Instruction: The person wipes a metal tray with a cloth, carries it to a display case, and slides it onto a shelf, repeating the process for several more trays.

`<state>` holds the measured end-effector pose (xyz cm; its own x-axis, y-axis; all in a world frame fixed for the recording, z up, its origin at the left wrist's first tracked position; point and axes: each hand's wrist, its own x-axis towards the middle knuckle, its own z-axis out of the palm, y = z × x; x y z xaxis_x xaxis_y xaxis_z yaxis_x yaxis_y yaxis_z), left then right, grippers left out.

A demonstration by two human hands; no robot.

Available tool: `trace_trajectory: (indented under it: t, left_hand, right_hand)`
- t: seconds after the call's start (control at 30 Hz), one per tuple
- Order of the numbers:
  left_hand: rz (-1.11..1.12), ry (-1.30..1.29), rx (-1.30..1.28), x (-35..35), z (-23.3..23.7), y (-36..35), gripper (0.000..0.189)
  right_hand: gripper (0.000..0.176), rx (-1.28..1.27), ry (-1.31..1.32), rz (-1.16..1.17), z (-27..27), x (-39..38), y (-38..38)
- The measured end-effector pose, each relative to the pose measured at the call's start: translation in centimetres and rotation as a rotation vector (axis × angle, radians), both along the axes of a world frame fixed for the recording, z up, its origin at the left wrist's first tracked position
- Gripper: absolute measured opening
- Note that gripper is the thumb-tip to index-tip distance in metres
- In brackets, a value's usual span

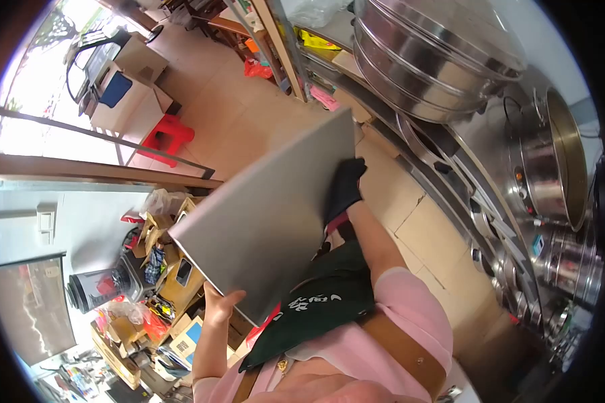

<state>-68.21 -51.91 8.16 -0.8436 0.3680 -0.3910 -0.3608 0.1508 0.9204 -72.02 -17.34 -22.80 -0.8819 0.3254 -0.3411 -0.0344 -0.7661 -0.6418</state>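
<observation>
A large grey metal tray (262, 215) is held tilted in front of my body, its broad flat face towards me. My left hand (222, 305), bare, grips its lower left edge with the thumb on the near face. On the opposite side, my right hand (346, 188) in a black glove is closed round the right edge. The tray hides part of both hands' fingers. Just below it is a dark green apron (323, 302) with white lettering, worn over a pink top.
To the right, a steel counter carries a large stacked steamer (437, 54) and a deep pot (558, 161). At left, a cluttered table holds a blender (101, 285), a phone (183, 271) and boxes. Past a doorway frame stands a red stool (169, 140) on the tiled floor.
</observation>
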Motion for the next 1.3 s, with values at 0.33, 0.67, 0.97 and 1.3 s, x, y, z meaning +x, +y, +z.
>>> trace_trajectory:
  t: [0.33, 0.67, 0.97, 1.3]
  left_hand:
    - [-1.153, 0.971, -0.600, -5.2, 1.3, 9.6, 0.049]
    - [0.403, 0.782, -0.368, -7.5, -2.1, 7.4, 0.058]
    - [0.718, -0.215, 0.266, -6.7, -9.4, 8.0, 0.052]
    - [0.817, -0.005, 0.267, -15.5, -6.1, 11.1, 0.042]
  right_hand:
    - [0.052, -0.329, -0.152, 0.002, 14.0, 0.8, 7.6]
    - [0.015, 0.924, -0.197, 0.072, -0.5, -2.5, 6.0]
    - [0.012, 0.246, 0.037, -0.100, 2.1, -4.8, 6.8]
    - [0.010, 2.032, 0.424, 0.155, 11.1, -11.2, -3.8]
